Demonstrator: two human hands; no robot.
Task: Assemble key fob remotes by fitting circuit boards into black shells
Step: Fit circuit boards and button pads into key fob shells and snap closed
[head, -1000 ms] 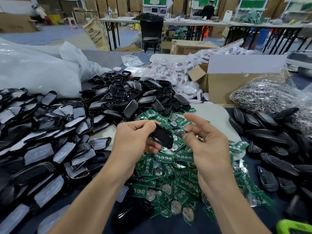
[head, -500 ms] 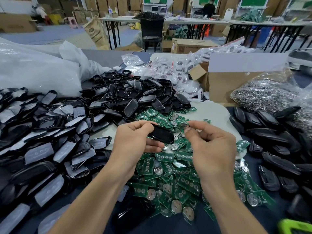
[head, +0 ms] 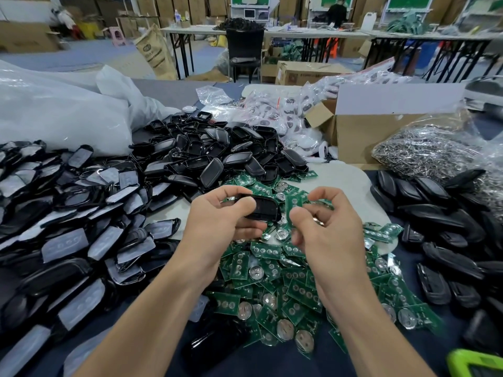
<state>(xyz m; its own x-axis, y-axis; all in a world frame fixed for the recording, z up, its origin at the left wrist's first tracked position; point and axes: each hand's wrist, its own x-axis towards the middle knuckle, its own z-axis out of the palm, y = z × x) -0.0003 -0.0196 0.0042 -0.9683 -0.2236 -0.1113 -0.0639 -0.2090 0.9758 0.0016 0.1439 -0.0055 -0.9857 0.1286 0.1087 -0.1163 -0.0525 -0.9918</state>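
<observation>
Two grips over the board pile: left hand holds a black shell, right hand pinches a green board.

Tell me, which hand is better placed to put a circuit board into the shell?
The right hand. Its fingers pinch what looks like a green circuit board just beside the black shell, which the left hand is occupied gripping.

Dark table carries black shells, green circuit boards, a cardboard box.
</observation>
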